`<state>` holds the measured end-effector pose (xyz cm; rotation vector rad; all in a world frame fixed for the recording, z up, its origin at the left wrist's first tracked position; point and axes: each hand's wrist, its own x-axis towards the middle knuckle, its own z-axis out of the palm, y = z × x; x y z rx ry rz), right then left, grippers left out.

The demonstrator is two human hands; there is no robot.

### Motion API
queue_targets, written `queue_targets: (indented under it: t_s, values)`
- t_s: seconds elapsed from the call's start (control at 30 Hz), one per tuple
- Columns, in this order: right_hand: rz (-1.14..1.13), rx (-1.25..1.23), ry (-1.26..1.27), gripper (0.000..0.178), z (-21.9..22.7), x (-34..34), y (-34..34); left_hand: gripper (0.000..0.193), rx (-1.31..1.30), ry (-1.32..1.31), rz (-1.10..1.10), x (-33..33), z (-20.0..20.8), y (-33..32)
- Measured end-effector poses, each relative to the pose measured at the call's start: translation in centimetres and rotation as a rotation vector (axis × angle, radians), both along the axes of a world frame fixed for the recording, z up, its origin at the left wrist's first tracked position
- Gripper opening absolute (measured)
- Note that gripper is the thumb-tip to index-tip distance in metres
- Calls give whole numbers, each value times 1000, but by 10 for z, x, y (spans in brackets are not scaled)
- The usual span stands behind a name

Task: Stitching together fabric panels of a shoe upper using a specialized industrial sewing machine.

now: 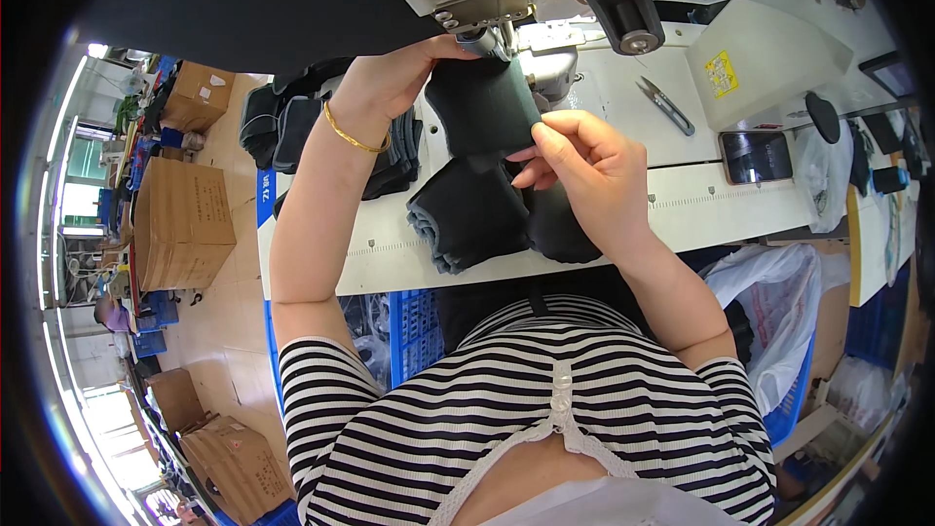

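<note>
A dark fabric piece (479,105) lies under the sewing machine's needle area (506,39), its far edge at the presser foot. At that far left edge, my left hand (397,78) grips the cloth; some of its fingertips are hidden by the machine head and fabric. My right hand (592,158) pinches the near right corner between thumb and forefinger, its other fingers curled below. Just nearer to me, a folded stack of dark fabric pieces (472,214) sits on the white sewing table (380,268). Another dark piece (560,226) lies beside it, partly under my right hand.
More dark fabric stacks (297,127) lie left of my left forearm. To the right are thread snips (666,107), a phone (756,157) and a translucent plastic bin (760,63). Cardboard boxes (185,224) stand on the floor at left; a plastic bag (779,302) hangs in a blue crate at right.
</note>
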<state>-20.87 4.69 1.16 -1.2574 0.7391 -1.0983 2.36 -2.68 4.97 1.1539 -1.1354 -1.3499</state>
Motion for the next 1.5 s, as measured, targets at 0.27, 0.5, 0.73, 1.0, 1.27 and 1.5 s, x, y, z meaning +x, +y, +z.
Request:
queue_targets:
  t_s: [0.27, 0.5, 0.73, 1.0, 1.27, 1.5]
  values:
    - [13, -28, 2, 19, 1, 3, -12, 23, -108, 213, -122, 11, -5, -11]
    - [-25, -66, -7, 20, 3, 14, -17, 32, -225, 387, -536, 59, -23, -33]
    - [-71, -53, -59, 17, 0, 15, -22, 26, -699, -832, 476, -32, -12, 40]
    - [-28, -93, 62, 15, 10, 10, -21, 41, -1324, -1211, 348, -47, -30, 71]
    - [17, -3, -61, 23, 2, 1, -26, 31, -1523, -1207, 399, -49, -33, 63]
    - [67, -39, 59, 23, 9, 2, -27, 31, -1489, -1212, 410, -50, -34, 67]
